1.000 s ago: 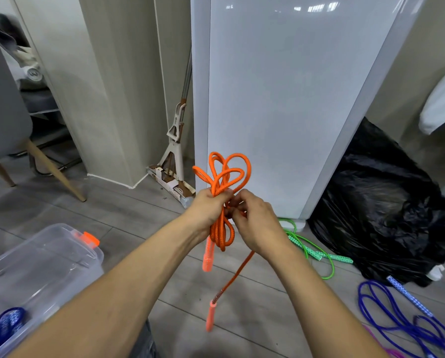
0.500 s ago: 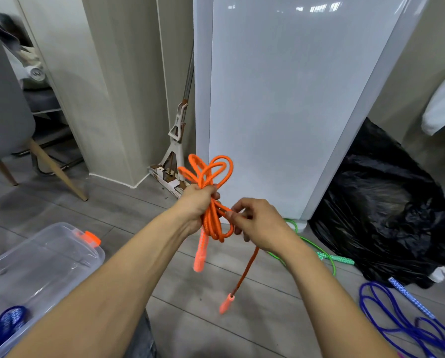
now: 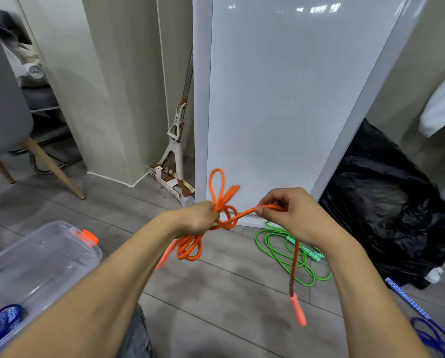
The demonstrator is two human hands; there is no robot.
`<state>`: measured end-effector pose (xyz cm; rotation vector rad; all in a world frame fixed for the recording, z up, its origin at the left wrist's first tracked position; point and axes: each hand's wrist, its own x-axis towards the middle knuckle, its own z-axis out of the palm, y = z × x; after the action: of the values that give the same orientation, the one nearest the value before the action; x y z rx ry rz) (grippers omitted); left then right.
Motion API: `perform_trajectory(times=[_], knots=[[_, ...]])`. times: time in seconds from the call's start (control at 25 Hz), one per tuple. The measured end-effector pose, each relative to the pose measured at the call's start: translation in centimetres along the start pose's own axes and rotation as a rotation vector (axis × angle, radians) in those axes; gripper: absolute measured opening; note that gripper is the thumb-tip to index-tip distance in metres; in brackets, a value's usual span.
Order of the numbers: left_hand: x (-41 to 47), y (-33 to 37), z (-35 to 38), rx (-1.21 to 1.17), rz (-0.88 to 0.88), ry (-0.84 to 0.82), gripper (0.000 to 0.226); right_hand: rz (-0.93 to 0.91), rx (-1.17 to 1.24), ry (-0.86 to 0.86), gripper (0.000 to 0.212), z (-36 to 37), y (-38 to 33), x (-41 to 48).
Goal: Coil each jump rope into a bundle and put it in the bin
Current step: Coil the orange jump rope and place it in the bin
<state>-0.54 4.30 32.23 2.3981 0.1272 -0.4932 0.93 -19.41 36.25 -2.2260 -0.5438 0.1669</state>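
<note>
My left hand (image 3: 194,220) grips the middle of a coiled orange jump rope (image 3: 217,195), with loops sticking up above the fist and more loops and one handle hanging below. My right hand (image 3: 291,211) pinches the rope's free end, drawn taut to the right of the bundle. From that hand the tail drops down to the second orange handle (image 3: 297,308). The clear plastic bin (image 3: 39,257) with an orange latch sits at lower left, with a blue rope bundle (image 3: 2,322) inside.
A green jump rope (image 3: 281,250) lies loose on the floor under my right hand. A blue rope (image 3: 423,324) lies at lower right beside a black rubbish bag (image 3: 389,210). A white panel (image 3: 281,99), a mop (image 3: 175,151) and a chair leg (image 3: 53,169) stand behind.
My right hand has pulled the free end out to the right, away from the bundle, so the strand is now taut. My left hand has lowered the bundle slightly.
</note>
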Motion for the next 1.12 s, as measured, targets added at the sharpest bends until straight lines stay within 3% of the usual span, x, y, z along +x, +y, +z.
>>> perform_trajectory(times=[0.08, 0.2, 0.28, 0.36, 0.44, 0.52, 0.6, 0.72, 0.84, 0.96, 1.12], knots=[[-1.0, 0.8, 0.4, 0.352, 0.088, -0.087, 0.017, -0.055, -0.040, 0.096, 0.011, -0.3, -0.4, 0.1], [-2.7, 2.3, 1.0, 0.507, 0.244, -0.182, 0.017, -0.156, -0.033, 0.180, 0.012, -0.5, -0.8, 0.2], [-3.6, 3.0, 0.9, 0.402, 0.376, -0.239, 0.028, -0.162, 0.064, 0.198, 0.012, -0.5, -0.4, 0.4], [-4.7, 3.8, 0.6, 0.066, 0.486, -0.274, 0.028, -0.100, 0.251, 0.219, 0.012, -0.7, 0.7, 0.8], [-5.6, 4.7, 0.1, -0.264, 0.534, -0.160, 0.018, -0.015, 0.461, 0.249, 0.012, -0.8, 2.1, 1.2], [-4.8, 5.1, -0.1, -0.460, 0.525, -0.026, 0.015, 0.060, 0.524, 0.240, 0.022, -0.4, 3.0, 1.4], [-3.6, 5.2, 0.0, -0.569, 0.409, -0.001, 0.022, 0.071, 0.433, 0.169, 0.027, 0.8, 3.0, 1.4], [-1.9, 3.9, 0.2, -0.642, 0.284, 0.191, 0.039, 0.076, 0.302, 0.024, 0.017, 2.8, 2.3, 1.6], [-1.6, 2.6, -0.1, -0.743, 0.196, 0.357, 0.045, 0.089, 0.268, -0.104, 0.022, 4.1, 0.9, 1.5], [-1.3, 2.1, -0.6, -0.644, 0.120, 0.361, 0.039, 0.070, 0.063, -0.202, 0.027, 4.7, 0.1, 0.8], [-1.3, 1.4, -1.2, -0.527, 0.095, 0.419, 0.025, 0.067, -0.085, -0.190, 0.025, 3.8, -0.1, 0.8]])
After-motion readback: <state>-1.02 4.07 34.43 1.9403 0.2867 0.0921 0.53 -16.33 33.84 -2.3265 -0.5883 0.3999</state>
